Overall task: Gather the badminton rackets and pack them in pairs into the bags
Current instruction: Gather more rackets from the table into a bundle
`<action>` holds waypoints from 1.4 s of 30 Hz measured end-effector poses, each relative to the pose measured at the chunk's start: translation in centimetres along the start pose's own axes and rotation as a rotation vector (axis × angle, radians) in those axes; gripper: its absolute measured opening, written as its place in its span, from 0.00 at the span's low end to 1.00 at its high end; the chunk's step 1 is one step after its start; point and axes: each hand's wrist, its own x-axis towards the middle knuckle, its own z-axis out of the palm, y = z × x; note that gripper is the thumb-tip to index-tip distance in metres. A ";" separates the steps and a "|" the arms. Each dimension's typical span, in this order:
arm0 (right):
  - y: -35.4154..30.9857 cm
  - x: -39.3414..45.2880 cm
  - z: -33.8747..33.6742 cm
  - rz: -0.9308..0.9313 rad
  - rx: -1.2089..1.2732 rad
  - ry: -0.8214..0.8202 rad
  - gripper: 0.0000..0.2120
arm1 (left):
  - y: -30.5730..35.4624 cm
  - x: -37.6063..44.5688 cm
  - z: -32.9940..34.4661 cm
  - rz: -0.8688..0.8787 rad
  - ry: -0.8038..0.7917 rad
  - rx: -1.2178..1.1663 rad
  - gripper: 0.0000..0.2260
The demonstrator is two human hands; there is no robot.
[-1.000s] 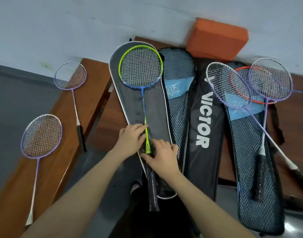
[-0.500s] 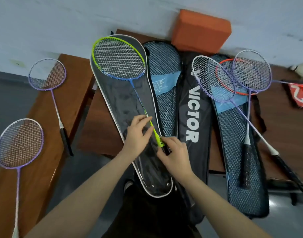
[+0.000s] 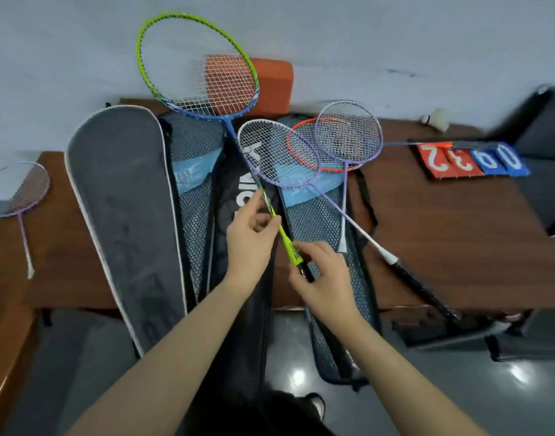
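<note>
The green-and-blue racket point(image 3: 197, 67) is lifted, its head up against the wall. My left hand point(image 3: 250, 237) pinches its yellow shaft and my right hand point(image 3: 325, 278) grips it where the black handle starts. Below lie an open grey bag point(image 3: 122, 196), a mesh bag point(image 3: 193, 196), a black Victor bag point(image 3: 238, 278) and a second mesh bag point(image 3: 320, 221). Two purple rackets point(image 3: 277, 154) point(image 3: 348, 133) and an orange one point(image 3: 301, 143) rest on the right mesh bag. Another purple racket point(image 3: 18, 190) lies on the left bench.
An orange block point(image 3: 270, 83) leans against the wall behind the bags. A red-and-blue flip scoreboard point(image 3: 471, 158) and a shuttlecock point(image 3: 436, 119) sit on the brown table point(image 3: 458, 231) at the right. A dark seat point(image 3: 540, 136) stands at the far right. A shoe point(image 3: 315, 404) shows below.
The green-and-blue racket has come up out of the open grey bag and swung right, its head now raised over the orange block. Both hands moved right with it.
</note>
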 end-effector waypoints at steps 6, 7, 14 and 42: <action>7.3 -2.2 -9.3 -0.002 0.003 -0.044 0.20 | 0.1 -3.8 11.3 0.000 -0.039 0.002 0.25; 8.2 -2.4 -10.5 -0.014 -0.012 -0.031 0.19 | 0.3 -4.1 12.8 0.001 -0.057 0.016 0.25; 14.0 -1.8 -14.1 0.069 -0.117 0.039 0.19 | -0.8 -2.1 21.0 0.008 -0.179 0.179 0.23; 36.6 27.2 -19.7 0.149 -0.416 -0.174 0.20 | -9.5 13.1 34.7 0.297 -0.095 1.212 0.20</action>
